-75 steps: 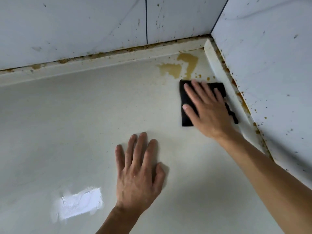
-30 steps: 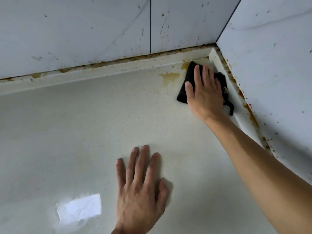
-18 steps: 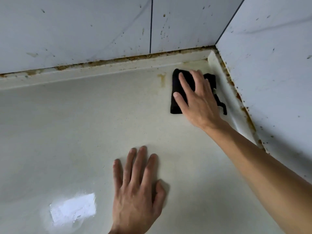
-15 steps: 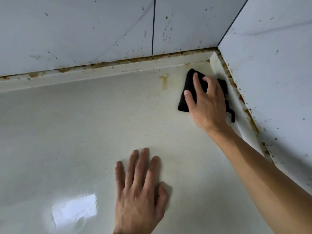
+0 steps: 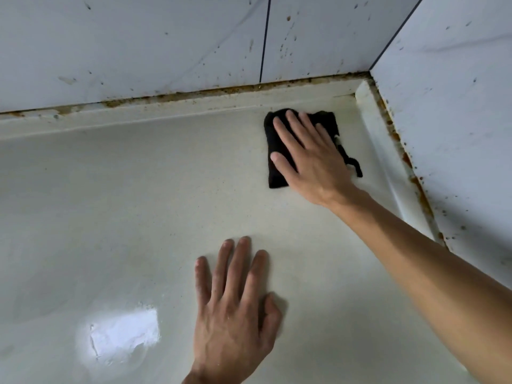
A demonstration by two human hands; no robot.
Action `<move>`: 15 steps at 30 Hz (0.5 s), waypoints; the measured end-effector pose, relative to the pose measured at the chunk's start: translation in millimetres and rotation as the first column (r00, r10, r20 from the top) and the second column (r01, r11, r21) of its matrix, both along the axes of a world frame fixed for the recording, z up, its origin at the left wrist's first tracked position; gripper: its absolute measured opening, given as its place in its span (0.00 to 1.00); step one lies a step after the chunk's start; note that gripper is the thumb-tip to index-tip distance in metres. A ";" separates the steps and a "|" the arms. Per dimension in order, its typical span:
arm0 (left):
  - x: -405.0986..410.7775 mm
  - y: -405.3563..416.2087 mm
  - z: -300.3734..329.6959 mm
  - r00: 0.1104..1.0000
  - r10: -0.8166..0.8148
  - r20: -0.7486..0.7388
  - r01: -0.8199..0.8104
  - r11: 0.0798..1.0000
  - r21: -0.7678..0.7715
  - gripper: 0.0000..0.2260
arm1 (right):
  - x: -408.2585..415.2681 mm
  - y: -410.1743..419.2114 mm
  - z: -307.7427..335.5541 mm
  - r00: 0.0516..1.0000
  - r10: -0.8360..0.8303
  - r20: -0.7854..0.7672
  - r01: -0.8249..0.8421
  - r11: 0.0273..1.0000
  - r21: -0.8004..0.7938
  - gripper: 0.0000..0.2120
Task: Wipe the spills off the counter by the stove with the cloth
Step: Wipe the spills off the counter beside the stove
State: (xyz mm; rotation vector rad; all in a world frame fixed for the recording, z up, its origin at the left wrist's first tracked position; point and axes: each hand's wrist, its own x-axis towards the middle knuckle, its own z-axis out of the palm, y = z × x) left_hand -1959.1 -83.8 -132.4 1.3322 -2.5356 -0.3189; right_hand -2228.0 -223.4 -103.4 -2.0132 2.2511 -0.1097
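right hand (image 5: 310,159) pressed flat, fingers spread, on the black cloth (image 5: 275,164) in the counter (image 5: 110,206) corner, not clutching it. left hand (image 5: 235,309) flat and open on counter, well nearer than the cloth.

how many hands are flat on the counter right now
2. The right hand presses the black cloth down near the back corner. The left hand lies bare, palm down, on the counter, nearer the camera.
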 end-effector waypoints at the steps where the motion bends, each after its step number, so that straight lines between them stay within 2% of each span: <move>1: 0.0 0.0 -0.1 1.000 0.000 -0.004 0.000 1.000 0.000 0.31 | -10.6 5.9 1.8 0.999 0.040 -0.004 -0.040 0.999 0.021 0.31; 3: -0.2 0.2 -0.2 1.000 -0.002 -0.003 0.002 1.000 0.006 0.31 | -29.9 8.8 4.1 0.999 -0.041 -0.021 0.041 0.999 0.026 0.32; 7: -1.8 -0.1 0.2 1.000 0.004 -0.003 -0.004 1.000 0.026 0.31 | -7.1 -21.0 0.5 0.934 -0.357 -0.002 0.357 0.934 -0.003 0.33; 9: -1.8 0.0 1.2 1.000 0.004 0.004 -0.004 1.000 0.028 0.32 | 20.9 -32.7 0.0 0.921 -0.390 0.020 0.390 0.921 -0.011 0.34; 11: -1.1 0.2 2.0 1.000 0.004 0.010 -0.004 1.000 0.028 0.32 | 41.8 -32.7 -0.1 0.958 -0.287 0.012 0.287 0.958 -0.021 0.34; 13: -0.8 0.3 1.2 1.000 0.000 0.018 -0.001 1.000 0.027 0.32 | 47.6 -24.6 -1.8 0.997 -0.082 -0.001 0.082 0.996 -0.018 0.33; 15: -0.3 0.1 0.9 1.000 0.003 0.018 -0.003 1.000 0.027 0.32 | 36.3 -16.0 -1.4 0.994 0.106 0.020 -0.105 0.994 -0.003 0.32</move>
